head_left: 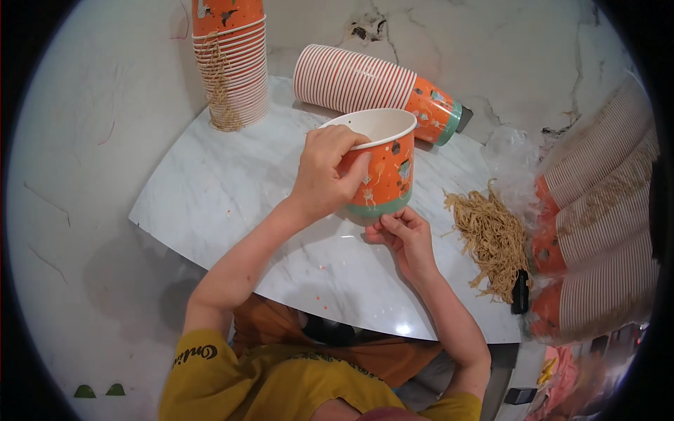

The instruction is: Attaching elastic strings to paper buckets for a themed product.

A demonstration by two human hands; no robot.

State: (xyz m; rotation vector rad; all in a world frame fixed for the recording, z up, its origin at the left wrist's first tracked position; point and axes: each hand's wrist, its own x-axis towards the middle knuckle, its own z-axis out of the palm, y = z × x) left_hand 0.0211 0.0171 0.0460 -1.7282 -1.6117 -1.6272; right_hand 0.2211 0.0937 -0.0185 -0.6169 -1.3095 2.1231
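An orange paper cup (387, 175) with a white rim, green base band and small printed figures is held over the marble-patterned table. My left hand (324, 167) is closed on its rim, thumb outside and fingers over the edge. The cup's mouth tips slightly toward the far side. Just below the cup's base is my right hand (406, 240), thumb and forefinger pinched together. Whether a strand lies in that pinch is too small to make out. To the right of this hand lies a heap of thin tan strings (489, 242) on the table.
A stack of like cups (358, 77) lies on its side at the back. Another stack (235, 77), hung with tan strings, stands at the back left. Several bagged stacks (597, 224) fill the right side. A small black object (520, 292) sits beside the string heap.
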